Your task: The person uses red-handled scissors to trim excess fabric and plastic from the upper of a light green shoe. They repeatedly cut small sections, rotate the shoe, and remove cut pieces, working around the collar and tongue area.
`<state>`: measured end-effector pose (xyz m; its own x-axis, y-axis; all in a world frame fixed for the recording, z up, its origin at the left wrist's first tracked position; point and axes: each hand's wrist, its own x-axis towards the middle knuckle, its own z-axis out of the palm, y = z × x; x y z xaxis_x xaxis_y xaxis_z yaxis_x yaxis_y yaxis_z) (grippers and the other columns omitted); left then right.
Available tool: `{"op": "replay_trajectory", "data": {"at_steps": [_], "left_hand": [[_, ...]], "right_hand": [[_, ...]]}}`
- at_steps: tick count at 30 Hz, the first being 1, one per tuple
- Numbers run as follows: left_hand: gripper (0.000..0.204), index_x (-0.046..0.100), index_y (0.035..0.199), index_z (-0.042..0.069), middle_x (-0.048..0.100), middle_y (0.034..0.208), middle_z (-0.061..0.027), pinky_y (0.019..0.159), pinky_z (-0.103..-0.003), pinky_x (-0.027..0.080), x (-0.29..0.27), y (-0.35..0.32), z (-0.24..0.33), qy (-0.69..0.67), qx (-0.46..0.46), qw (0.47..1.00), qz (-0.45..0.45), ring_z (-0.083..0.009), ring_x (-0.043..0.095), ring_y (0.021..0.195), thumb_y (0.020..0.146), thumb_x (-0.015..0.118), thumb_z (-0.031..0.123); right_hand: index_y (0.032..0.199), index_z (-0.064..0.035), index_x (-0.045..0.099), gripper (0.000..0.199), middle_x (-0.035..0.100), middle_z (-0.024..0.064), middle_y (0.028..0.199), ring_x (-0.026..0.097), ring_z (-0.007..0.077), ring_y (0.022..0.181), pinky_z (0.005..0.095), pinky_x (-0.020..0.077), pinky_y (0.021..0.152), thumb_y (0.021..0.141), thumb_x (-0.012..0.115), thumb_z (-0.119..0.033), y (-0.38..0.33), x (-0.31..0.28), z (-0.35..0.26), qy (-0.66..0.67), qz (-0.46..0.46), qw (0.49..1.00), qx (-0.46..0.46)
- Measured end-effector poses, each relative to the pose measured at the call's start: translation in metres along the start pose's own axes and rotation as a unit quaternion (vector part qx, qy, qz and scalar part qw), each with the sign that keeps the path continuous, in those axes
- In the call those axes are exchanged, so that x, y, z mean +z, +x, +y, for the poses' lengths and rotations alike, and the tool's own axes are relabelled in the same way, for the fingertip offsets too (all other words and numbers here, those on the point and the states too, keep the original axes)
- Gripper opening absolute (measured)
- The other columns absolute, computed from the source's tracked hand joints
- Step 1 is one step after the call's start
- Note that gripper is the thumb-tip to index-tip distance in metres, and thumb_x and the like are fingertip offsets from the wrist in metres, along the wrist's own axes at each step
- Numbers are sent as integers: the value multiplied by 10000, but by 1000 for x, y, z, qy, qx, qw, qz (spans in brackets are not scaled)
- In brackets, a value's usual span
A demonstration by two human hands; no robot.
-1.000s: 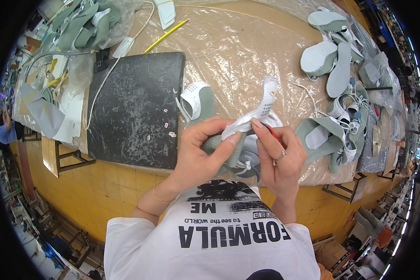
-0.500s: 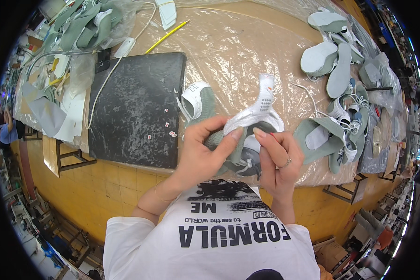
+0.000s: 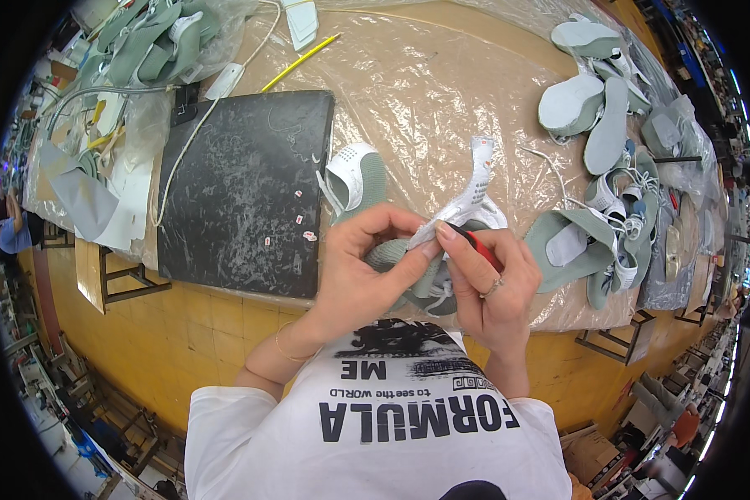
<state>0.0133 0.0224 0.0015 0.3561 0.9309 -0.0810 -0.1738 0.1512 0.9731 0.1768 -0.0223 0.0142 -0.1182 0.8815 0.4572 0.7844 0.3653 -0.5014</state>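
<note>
Both hands work on a sage-green and white shoe upper (image 3: pixel 408 258) at the near edge of the table. My left hand (image 3: pixel 358 275) pinches the white perforated strip (image 3: pixel 473 187) of the upper between thumb and fingers. My right hand (image 3: pixel 492 283) holds a small red-handled tool (image 3: pixel 480 247) against the same strip, and wears a ring. The lower part of the upper is hidden under my hands.
A dark mat (image 3: pixel 242 187) lies to the left, with a green-white shoe piece (image 3: pixel 354 175) at its edge. Several green uppers and soles (image 3: pixel 608 125) pile up on the right. A yellow pencil (image 3: pixel 300 62) lies at the back, on clear plastic sheeting (image 3: pixel 425 92) that covers the wooden table.
My hands have drawn closer together on the white strip. The strip now stands more upright, and the red tool shows in my right hand.
</note>
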Motion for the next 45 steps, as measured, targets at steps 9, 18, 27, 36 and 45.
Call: {"op": "replay_trajectory", "data": {"at_steps": [9, 18, 27, 36, 45], "left_hand": [[131, 629, 924, -17, 657, 862, -43, 750, -226, 485, 1, 0, -1, 0, -15, 1000, -8, -80, 605, 824, 808, 677, 19], [136, 623, 938, -17, 654, 864, -40, 734, -218, 478, 0, 2, -1, -4, -6, 1000, -13, -71, 597, 808, 818, 664, 31], [175, 604, 968, -13, 639, 862, -29, 755, -216, 468, -2, 2, -3, 25, -2, 999, -26, -62, 583, 824, 811, 662, 35], [190, 633, 995, -30, 658, 875, -42, 717, -225, 461, -7, -3, -1, -8, -24, 999, -28, -58, 572, 813, 853, 645, 96], [150, 692, 913, -49, 672, 767, -54, 587, -202, 453, -13, -1, 8, 19, -53, 993, -107, -50, 575, 691, 858, 644, 82]], "right_hand": [[1141, -213, 673, 442, 556, -11, 723, 482, 139, 577, 277, 346, 528, 714, 688, -98, -4, 9, 7, 55, 22, 998, 35], [1112, -186, 686, 370, 572, -6, 726, 488, 151, 571, 283, 360, 527, 756, 683, -86, -4, 9, 8, 100, 10, 994, 52], [1131, -222, 677, 411, 585, -23, 749, 491, 129, 583, 276, 333, 531, 736, 693, -110, -3, 3, 6, 2, -1, 1000, 12], [1362, -42, 397, 535, 506, 39, 1007, 415, 89, 634, 227, 372, 582, 844, 504, 36, -17, 7, 11, 265, 147, 943, 138], [1188, -54, 568, 523, 576, 57, 1084, 341, 8, 542, 141, 280, 489, 702, 760, -30, 1, -16, 8, 43, 164, 981, 98]]}}
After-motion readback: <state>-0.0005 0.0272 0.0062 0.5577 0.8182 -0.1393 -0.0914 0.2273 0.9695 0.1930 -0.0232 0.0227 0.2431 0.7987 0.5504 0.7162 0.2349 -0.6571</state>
